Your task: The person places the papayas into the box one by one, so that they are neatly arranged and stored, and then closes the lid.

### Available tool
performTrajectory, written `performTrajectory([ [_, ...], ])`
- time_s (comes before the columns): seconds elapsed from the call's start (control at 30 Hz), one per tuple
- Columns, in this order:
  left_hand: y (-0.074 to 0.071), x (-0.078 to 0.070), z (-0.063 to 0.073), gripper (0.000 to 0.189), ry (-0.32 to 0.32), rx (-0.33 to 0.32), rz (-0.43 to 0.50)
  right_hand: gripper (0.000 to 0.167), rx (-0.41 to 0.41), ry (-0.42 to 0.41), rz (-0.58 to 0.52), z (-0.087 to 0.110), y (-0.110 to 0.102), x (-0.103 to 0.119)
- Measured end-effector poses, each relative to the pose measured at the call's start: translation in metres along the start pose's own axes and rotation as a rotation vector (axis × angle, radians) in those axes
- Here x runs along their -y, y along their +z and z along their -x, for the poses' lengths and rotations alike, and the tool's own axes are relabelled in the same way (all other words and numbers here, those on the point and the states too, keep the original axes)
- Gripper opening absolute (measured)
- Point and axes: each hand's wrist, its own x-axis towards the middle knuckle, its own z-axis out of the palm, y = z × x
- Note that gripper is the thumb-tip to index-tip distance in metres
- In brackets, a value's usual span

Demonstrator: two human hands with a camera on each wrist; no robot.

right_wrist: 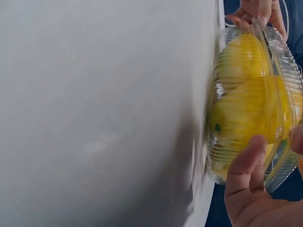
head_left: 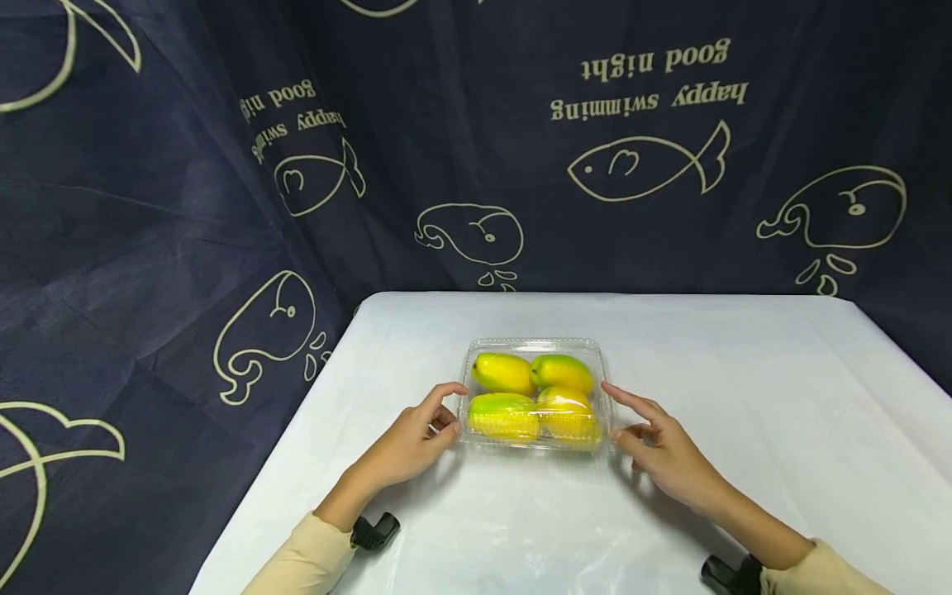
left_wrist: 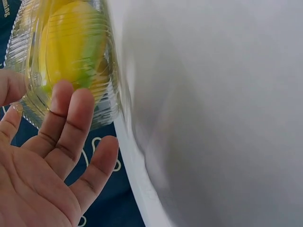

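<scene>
A clear plastic clamshell box point(head_left: 531, 446) with its lid down sits on the white table. Several yellow-green mangoes point(head_left: 502, 372) lie inside it. On the box's left side, my left hand point(head_left: 416, 442) has its index fingertip and thumb tip at the rim, spaced apart. My right hand point(head_left: 665, 450) mirrors this at the right side, index finger stretched along the upper edge and thumb lower down. In the left wrist view, the other fingers point(left_wrist: 78, 123) extend loosely near the box wall. The right wrist view shows a fingertip point(right_wrist: 255, 146) right against the ribbed side.
The white-covered table point(head_left: 744, 372) extends around the box on all sides. Behind it and to the left hangs a dark blue curtain point(head_left: 446, 124) printed with fish and whales. Black wrist devices point(head_left: 375, 531) sit on both forearms.
</scene>
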Motion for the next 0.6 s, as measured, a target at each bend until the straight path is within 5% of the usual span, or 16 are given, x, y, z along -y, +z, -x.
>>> performTrajectory([
  [0.6, 0.0028, 0.0007, -0.0015, 0.050, -0.049, -0.009, 0.135, 0.066, -0.033, 0.011, -0.061, -0.0033, 0.0038, -0.0022],
])
